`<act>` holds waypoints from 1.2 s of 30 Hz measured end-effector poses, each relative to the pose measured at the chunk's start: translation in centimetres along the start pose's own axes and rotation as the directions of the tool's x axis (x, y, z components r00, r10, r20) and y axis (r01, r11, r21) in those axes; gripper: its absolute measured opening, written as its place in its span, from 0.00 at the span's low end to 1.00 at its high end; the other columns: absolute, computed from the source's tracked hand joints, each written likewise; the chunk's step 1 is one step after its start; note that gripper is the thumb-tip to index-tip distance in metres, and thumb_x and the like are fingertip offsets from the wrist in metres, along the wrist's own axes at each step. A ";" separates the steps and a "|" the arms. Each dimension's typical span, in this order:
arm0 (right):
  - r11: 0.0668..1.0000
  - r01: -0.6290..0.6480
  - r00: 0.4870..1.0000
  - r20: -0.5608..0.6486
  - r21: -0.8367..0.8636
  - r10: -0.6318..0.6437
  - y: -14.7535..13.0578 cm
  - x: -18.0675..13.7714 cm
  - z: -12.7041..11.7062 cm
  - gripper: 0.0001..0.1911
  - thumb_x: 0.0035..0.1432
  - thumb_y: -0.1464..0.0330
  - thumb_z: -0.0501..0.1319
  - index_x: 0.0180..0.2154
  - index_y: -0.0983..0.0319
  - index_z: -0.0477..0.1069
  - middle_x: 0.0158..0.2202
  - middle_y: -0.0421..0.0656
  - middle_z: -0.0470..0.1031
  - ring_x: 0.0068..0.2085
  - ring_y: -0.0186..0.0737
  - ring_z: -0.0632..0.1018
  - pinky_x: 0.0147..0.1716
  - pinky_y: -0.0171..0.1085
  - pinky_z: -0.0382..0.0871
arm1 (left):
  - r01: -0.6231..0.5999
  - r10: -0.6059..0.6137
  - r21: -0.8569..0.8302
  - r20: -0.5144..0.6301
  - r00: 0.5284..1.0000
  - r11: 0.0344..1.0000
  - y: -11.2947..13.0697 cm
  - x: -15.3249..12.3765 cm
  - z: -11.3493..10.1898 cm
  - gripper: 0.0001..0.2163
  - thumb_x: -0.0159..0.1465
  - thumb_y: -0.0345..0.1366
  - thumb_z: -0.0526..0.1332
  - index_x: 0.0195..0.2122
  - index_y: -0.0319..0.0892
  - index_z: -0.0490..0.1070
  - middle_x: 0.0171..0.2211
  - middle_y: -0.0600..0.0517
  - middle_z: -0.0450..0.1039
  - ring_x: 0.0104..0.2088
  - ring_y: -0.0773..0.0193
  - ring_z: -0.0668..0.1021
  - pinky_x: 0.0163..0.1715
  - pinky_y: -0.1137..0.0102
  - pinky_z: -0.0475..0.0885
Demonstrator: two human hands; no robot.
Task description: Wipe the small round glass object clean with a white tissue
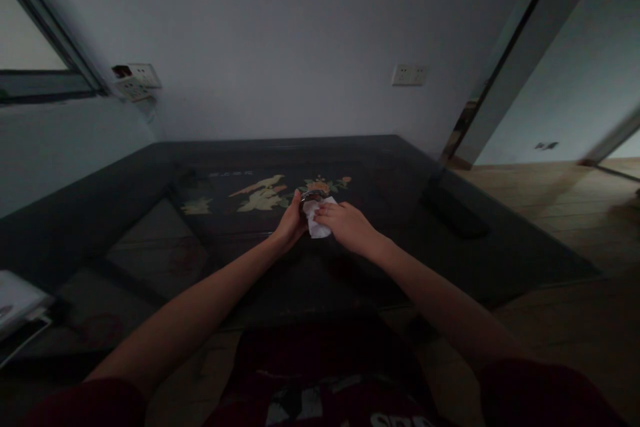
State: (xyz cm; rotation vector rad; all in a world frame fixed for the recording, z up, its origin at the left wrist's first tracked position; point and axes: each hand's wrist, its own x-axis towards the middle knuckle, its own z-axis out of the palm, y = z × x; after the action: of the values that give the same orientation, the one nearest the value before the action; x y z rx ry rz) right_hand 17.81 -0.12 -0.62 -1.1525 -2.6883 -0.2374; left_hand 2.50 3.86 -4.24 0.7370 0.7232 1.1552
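Tissue (319,225), white and crumpled, is sitting pinched under the closed fingers of the right hand (347,225), touching a small shiny object (313,196). Left hand (289,225) is gripping that object from its left side, above the dark painted table (400,173). Object too dim to identify.

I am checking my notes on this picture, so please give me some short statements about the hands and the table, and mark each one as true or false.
1. The right hand holds a white cloth against a small shiny object. True.
2. The left hand lies flat on the table, far from that object. False: it grips the small shiny object.
3. The table top bears a picture of a bird and flowers. True.
4. The wall behind the table is bare. False: a socket plate is mounted on it.
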 end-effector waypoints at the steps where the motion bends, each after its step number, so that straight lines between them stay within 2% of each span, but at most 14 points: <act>1: 1.000 -0.007 1.000 0.003 0.019 0.006 -0.1 0.0 0.1 0.17 0.62 0.77 0.53 0.50 0.62 0.73 0.54 0.48 0.73 0.56 0.44 0.72 0.49 0.42 0.67 | 0.000 0.000 0.010 -0.006 1.000 1.000 0.0 0.0 0.1 0.23 0.70 0.47 0.45 0.45 0.36 0.74 0.32 0.45 0.79 0.27 0.65 0.79 0.26 0.74 0.72; 6: 0.969 -0.104 0.995 0.034 0.223 0.099 -0.8 0.3 0.5 0.22 0.58 0.80 0.52 0.51 0.62 0.73 0.51 0.48 0.76 0.52 0.44 0.75 0.51 0.41 0.66 | 0.015 -0.014 0.033 -0.026 1.000 0.999 0.1 -0.5 0.6 0.23 0.70 0.46 0.46 0.47 0.35 0.74 0.34 0.44 0.80 0.34 0.59 0.81 0.35 0.70 0.75; 10: 0.862 -0.185 0.981 0.033 0.471 0.192 -1.2 0.6 1.6 0.27 0.55 0.79 0.51 0.56 0.61 0.69 0.55 0.47 0.73 0.54 0.43 0.75 0.54 0.41 0.66 | -0.024 0.026 0.035 -0.044 0.999 0.999 0.1 -0.7 0.7 0.22 0.70 0.46 0.48 0.46 0.34 0.74 0.33 0.43 0.80 0.35 0.59 0.81 0.38 0.70 0.75; 13: 0.788 -0.150 0.983 0.004 0.597 0.185 -1.4 0.9 2.8 0.29 0.55 0.79 0.50 0.59 0.63 0.65 0.59 0.49 0.69 0.57 0.42 0.72 0.56 0.42 0.65 | -0.026 0.027 0.036 -0.035 0.999 0.999 0.2 -0.6 0.4 0.24 0.70 0.47 0.47 0.47 0.34 0.74 0.33 0.44 0.80 0.35 0.60 0.82 0.39 0.70 0.75; 15: 0.814 -0.098 0.990 -0.030 0.573 0.140 -1.5 0.9 3.3 0.30 0.56 0.79 0.51 0.60 0.66 0.63 0.61 0.51 0.66 0.60 0.43 0.69 0.59 0.43 0.62 | -0.019 0.020 0.037 -0.038 0.999 0.999 0.2 -0.4 0.2 0.24 0.70 0.48 0.46 0.48 0.33 0.73 0.32 0.44 0.80 0.35 0.59 0.81 0.40 0.69 0.75; 17: 0.879 -0.074 0.993 -0.042 0.471 0.107 -1.4 0.8 3.0 0.28 0.57 0.79 0.51 0.60 0.67 0.62 0.61 0.52 0.66 0.61 0.43 0.68 0.59 0.44 0.61 | -0.012 0.013 0.029 -0.058 0.998 1.000 0.2 -0.2 0.1 0.24 0.70 0.48 0.46 0.48 0.34 0.73 0.33 0.43 0.80 0.36 0.59 0.81 0.40 0.69 0.75; 21: 0.986 -0.076 0.997 0.009 0.150 0.076 -0.7 0.5 1.2 0.19 0.62 0.78 0.50 0.51 0.65 0.71 0.54 0.50 0.73 0.56 0.44 0.72 0.52 0.42 0.68 | 0.012 -0.012 -0.005 -0.040 0.999 1.000 0.0 0.3 -0.3 0.22 0.70 0.47 0.46 0.45 0.36 0.74 0.35 0.44 0.79 0.34 0.61 0.80 0.35 0.70 0.74; 24: 0.996 -0.058 0.998 0.005 -0.072 0.059 -0.4 0.5 0.2 0.16 0.64 0.76 0.50 0.47 0.65 0.74 0.53 0.51 0.74 0.59 0.46 0.69 0.51 0.44 0.66 | 0.020 -0.019 -0.031 0.018 1.000 0.999 0.0 0.4 -0.5 0.21 0.69 0.48 0.48 0.43 0.38 0.73 0.37 0.45 0.78 0.31 0.64 0.79 0.29 0.72 0.72; 26: 0.987 -0.048 0.999 -0.013 -0.155 0.046 -0.5 0.5 0.0 0.15 0.65 0.76 0.50 0.46 0.67 0.74 0.54 0.52 0.73 0.60 0.47 0.67 0.53 0.45 0.64 | 0.036 -0.035 -0.035 0.036 0.999 0.999 0.0 0.4 -0.6 0.21 0.69 0.49 0.47 0.43 0.38 0.73 0.37 0.45 0.78 0.30 0.65 0.78 0.26 0.74 0.71; 31: 0.981 -0.076 0.997 -0.005 -0.178 0.076 -1.6 0.5 0.4 0.16 0.65 0.76 0.48 0.46 0.69 0.72 0.52 0.54 0.74 0.58 0.48 0.68 0.49 0.45 0.66 | 0.046 -0.046 -0.004 0.065 0.997 0.999 -0.1 0.7 -0.6 0.23 0.70 0.49 0.45 0.47 0.38 0.72 0.38 0.44 0.78 0.33 0.63 0.78 0.27 0.74 0.70; 36: 0.986 -0.169 0.986 0.009 0.004 0.169 -2.5 0.5 0.7 0.18 0.63 0.77 0.48 0.48 0.68 0.71 0.48 0.53 0.76 0.51 0.47 0.74 0.45 0.42 0.70 | 0.047 -0.047 0.029 0.016 0.999 0.998 0.2 0.2 0.0 0.23 0.70 0.48 0.46 0.49 0.37 0.73 0.35 0.45 0.79 0.32 0.62 0.79 0.26 0.74 0.70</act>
State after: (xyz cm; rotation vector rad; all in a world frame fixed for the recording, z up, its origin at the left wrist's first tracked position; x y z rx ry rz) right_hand 15.58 -1.33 -1.34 -1.3744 -2.5773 -0.1991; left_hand 2.48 4.10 -4.12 0.7490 0.7405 1.0966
